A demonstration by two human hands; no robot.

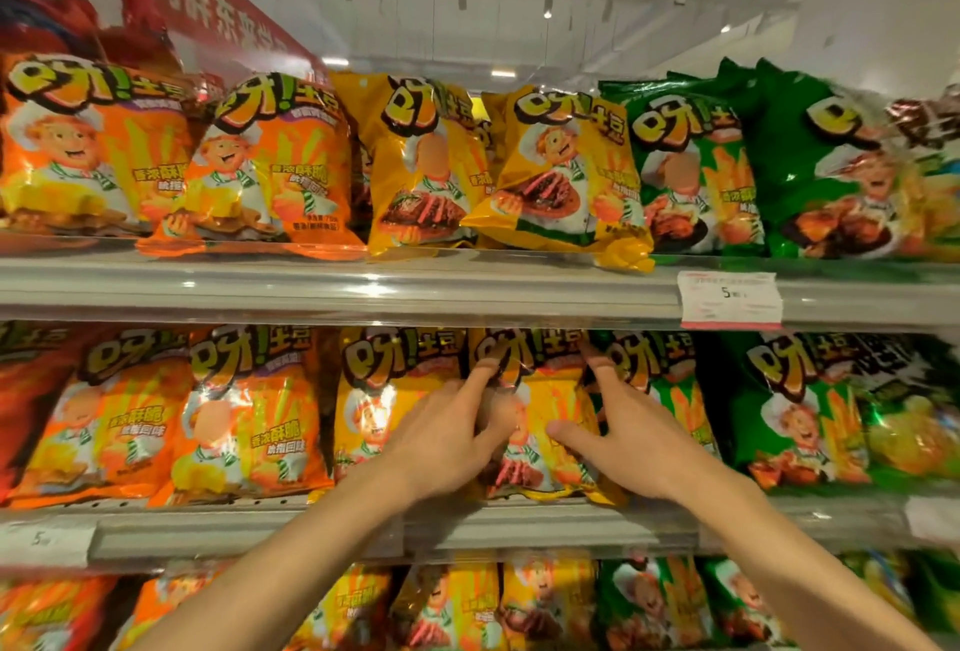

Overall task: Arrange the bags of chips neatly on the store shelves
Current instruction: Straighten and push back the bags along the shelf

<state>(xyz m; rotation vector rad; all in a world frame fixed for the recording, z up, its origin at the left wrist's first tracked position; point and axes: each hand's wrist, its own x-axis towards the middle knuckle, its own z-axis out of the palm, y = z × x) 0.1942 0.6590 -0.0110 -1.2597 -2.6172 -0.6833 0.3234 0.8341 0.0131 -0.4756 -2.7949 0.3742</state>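
Observation:
A yellow chip bag (550, 416) stands on the middle shelf (519, 520) between another yellow bag (384, 390) and a green bag (670, 390). My left hand (447, 432) grips its left edge, index finger pointing up along the bag. My right hand (618, 437) holds its right edge, thumb across the front and fingers behind the side. On the top shelf (363, 286), one yellow bag (566, 177) leans tilted, with its lower right corner hanging over the edge.
Orange bags (249, 416) fill the left of each shelf and green bags (800, 411) the right. A white price tag (730, 298) hangs on the top shelf's rail. More yellow and green bags stand on the bottom shelf (467, 609).

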